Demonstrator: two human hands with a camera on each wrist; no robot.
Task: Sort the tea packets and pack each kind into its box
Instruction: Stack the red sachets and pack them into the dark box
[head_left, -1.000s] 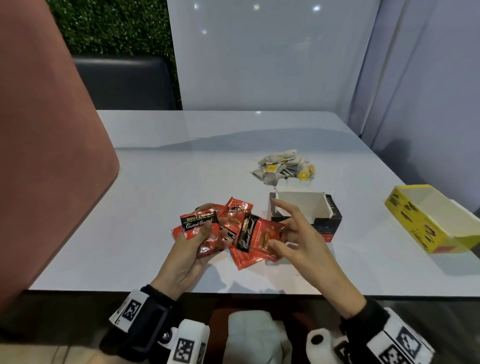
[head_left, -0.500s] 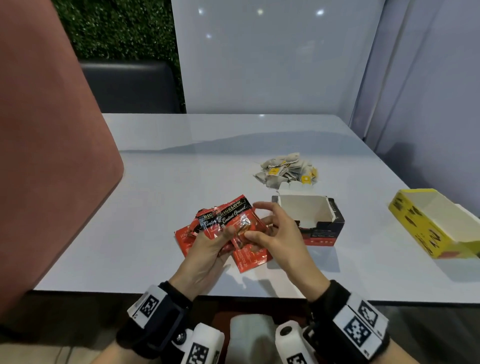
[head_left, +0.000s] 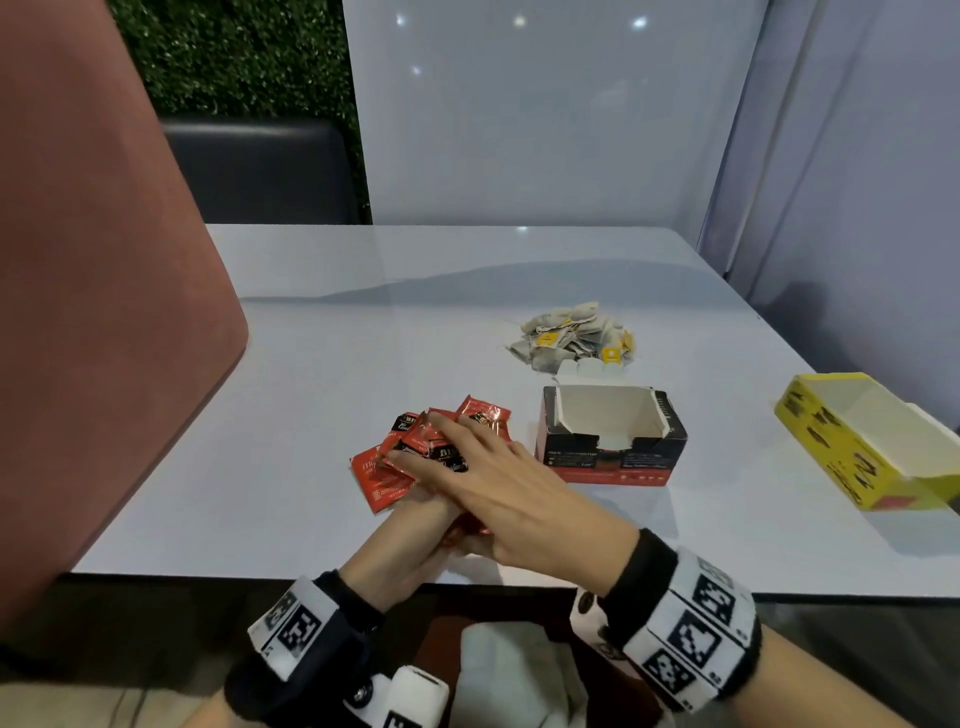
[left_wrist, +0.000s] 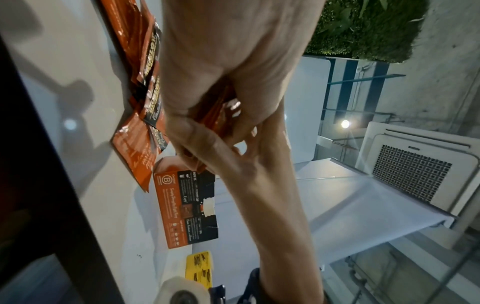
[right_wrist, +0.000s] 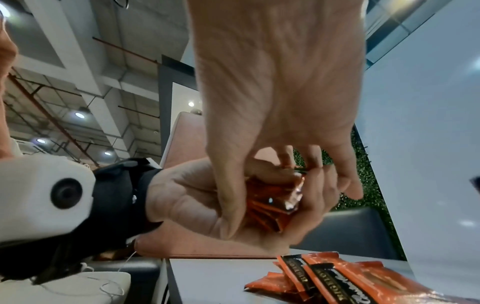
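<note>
Several red tea packets (head_left: 423, 441) are bunched in my left hand (head_left: 405, 545), which lies palm up just above the table and curls round them. My right hand (head_left: 493, 478) lies over the same stack, thumb and fingers pinching it, as the right wrist view shows (right_wrist: 275, 197). A few more red packets (head_left: 379, 480) lie loose on the table under the hands, also seen as red packets (right_wrist: 337, 275). The open red and black box (head_left: 608, 441) stands right of the hands, empty as far as I see. A heap of paper tea bags (head_left: 571, 338) with yellow tags lies behind it.
An open yellow box (head_left: 872, 441) sits at the table's right edge. A pink chair back (head_left: 104, 312) rises along the left side. The white table (head_left: 363, 338) stretches bare beyond the packets, and its front edge runs just under my wrists.
My right hand carried a red packet from beside the box onto the fanned packets in my left hand. It now lies over the stack, and both hands have dropped closer to the table.
</note>
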